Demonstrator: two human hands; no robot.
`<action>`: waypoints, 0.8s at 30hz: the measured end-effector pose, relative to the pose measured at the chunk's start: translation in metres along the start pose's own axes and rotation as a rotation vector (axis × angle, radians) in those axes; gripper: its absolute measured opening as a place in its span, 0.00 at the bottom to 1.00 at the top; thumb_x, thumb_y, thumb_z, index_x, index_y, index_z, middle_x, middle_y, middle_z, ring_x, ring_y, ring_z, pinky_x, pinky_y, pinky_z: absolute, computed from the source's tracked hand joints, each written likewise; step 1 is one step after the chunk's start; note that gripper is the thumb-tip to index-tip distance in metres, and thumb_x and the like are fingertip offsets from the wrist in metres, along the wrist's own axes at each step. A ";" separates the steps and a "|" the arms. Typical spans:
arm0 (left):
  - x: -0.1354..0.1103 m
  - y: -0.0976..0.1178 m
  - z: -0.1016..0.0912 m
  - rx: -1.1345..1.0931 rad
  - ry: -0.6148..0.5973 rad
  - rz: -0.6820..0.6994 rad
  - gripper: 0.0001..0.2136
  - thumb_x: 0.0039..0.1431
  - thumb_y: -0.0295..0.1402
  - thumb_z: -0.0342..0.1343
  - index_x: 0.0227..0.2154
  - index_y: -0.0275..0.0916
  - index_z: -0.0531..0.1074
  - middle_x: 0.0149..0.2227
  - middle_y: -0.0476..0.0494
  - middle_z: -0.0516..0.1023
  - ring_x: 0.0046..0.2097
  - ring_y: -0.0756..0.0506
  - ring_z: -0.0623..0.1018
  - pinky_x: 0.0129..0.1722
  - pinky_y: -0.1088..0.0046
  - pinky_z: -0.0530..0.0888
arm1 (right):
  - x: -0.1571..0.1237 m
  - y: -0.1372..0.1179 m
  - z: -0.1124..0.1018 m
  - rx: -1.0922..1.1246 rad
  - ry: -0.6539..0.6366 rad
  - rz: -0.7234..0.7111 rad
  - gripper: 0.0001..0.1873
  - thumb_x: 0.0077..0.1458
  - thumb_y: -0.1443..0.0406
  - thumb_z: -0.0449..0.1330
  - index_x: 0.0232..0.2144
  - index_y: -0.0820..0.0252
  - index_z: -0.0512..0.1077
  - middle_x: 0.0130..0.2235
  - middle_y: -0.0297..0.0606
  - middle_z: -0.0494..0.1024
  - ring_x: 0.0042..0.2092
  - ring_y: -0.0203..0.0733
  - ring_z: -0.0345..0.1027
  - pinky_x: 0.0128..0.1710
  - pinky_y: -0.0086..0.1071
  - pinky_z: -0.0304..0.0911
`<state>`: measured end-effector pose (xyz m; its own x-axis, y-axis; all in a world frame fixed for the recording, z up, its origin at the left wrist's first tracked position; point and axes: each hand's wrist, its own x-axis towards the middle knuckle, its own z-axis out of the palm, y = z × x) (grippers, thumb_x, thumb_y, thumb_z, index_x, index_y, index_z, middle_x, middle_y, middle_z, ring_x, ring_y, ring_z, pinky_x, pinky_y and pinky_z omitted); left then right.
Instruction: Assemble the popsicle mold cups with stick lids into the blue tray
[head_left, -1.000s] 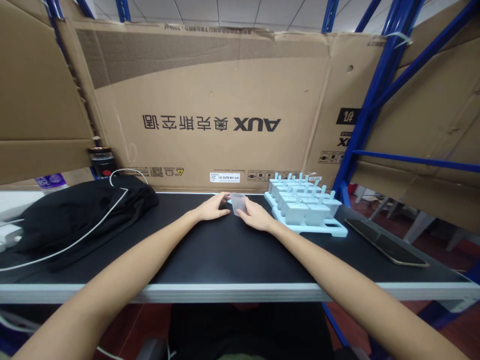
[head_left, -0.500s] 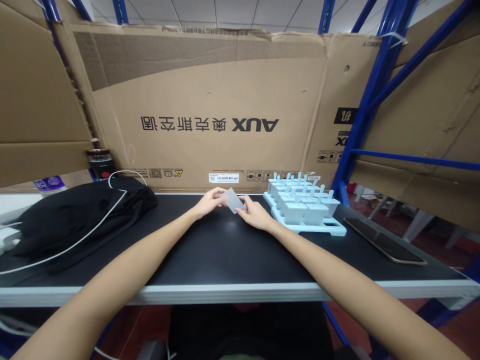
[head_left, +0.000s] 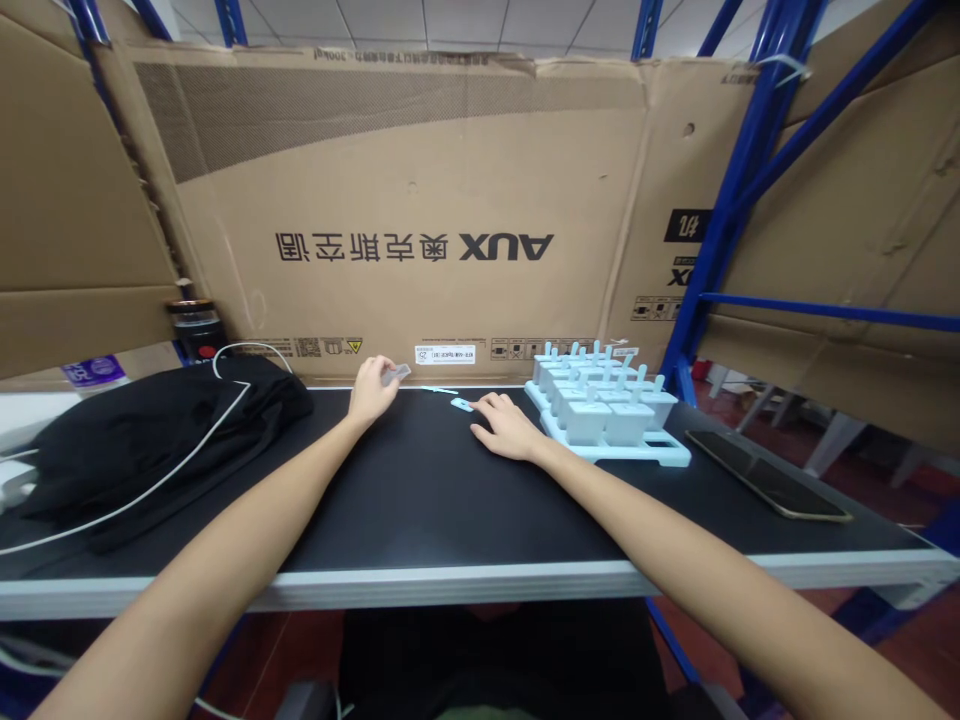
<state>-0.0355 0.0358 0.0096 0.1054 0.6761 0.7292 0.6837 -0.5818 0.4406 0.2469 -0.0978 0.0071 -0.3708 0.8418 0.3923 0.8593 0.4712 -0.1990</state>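
My left hand (head_left: 373, 390) is closed around a small translucent popsicle mold cup (head_left: 397, 374), held near the back edge of the table. Fingers outstretched, my right hand (head_left: 506, 424) lies low over the tabletop, its fingertips at a small light blue mold lid (head_left: 462, 404); whether they touch it I cannot tell. Just behind that lies a thin light blue stick (head_left: 440, 390). To the right of my right hand stands a light blue popsicle mold rack (head_left: 637, 455), bearing several filled places with cups (head_left: 586, 422) and upright stick handles.
A phone (head_left: 765, 475) lies at the table's right side. On the left are a black cloth bag (head_left: 165, 440), a white cable (head_left: 184, 455) and a dark jar (head_left: 196, 328). A cardboard panel (head_left: 420, 160) closes off the back; a blue metal post (head_left: 724, 230) rises at right.
My hands have parted. The left has carried the translucent cup leftward, while the right has let go of it and lowered to the table. The blue lid and stick now show between them.
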 end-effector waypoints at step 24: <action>-0.012 0.024 0.011 0.219 -0.455 0.340 0.10 0.56 0.33 0.51 0.41 0.44 0.71 0.46 0.41 0.76 0.53 0.37 0.71 0.55 0.56 0.67 | 0.002 -0.002 -0.001 0.045 -0.109 0.064 0.28 0.64 0.51 0.49 0.60 0.56 0.65 0.60 0.48 0.69 0.60 0.59 0.58 0.56 0.57 0.55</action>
<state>-0.0124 0.0183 0.0053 0.6088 0.6225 0.4917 0.6852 -0.7250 0.0695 0.2448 -0.0976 0.0093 -0.3543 0.8928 0.2781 0.8665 0.4253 -0.2614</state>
